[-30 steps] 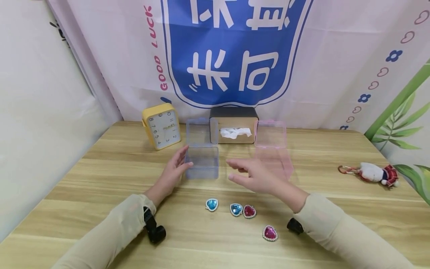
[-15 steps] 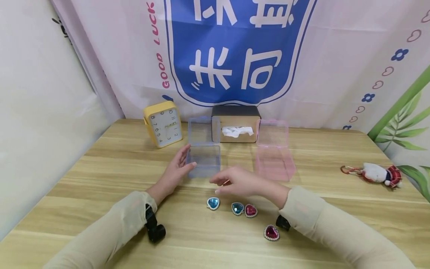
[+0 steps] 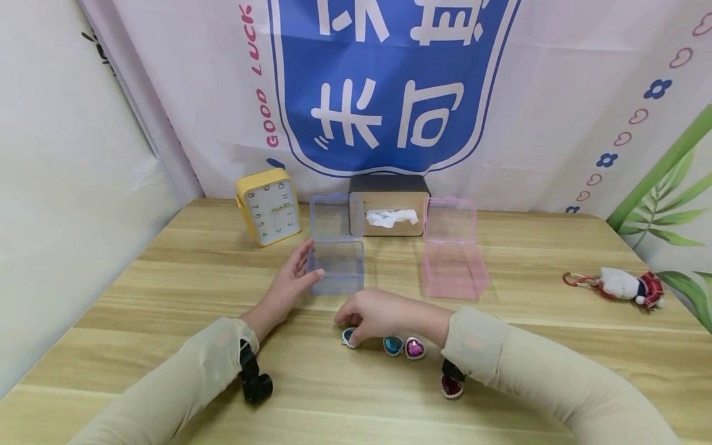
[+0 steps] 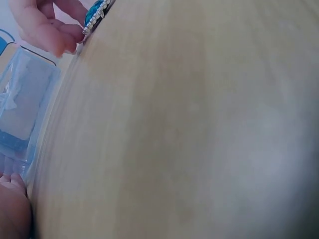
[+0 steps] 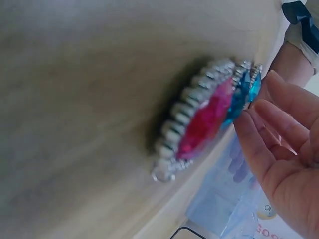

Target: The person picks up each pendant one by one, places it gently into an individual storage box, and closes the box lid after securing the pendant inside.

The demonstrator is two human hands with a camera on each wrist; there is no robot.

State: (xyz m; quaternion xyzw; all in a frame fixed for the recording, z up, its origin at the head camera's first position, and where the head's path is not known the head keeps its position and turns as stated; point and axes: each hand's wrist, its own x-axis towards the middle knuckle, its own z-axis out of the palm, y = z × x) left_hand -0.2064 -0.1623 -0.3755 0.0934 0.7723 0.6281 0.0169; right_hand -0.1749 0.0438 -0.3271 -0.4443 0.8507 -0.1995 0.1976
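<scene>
The right hand (image 3: 384,315) is curling its fingers onto the leftmost blue heart gem (image 3: 348,337) on the bench, apparently mid-pickup (whether it is pinched, I cannot tell), while the left hand (image 3: 289,281), fingers relaxed, steadies the open blue box (image 3: 336,262); next comes a firm pinch and lift.

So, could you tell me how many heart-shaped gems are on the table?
4: a blue gem under the right hand, a second blue, a pink, and another pink beneath the sleeve.

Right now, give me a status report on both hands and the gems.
Left hand steadies clear blue box. Right hand touching leftmost blue gem. Nothing between gem and box.
</scene>
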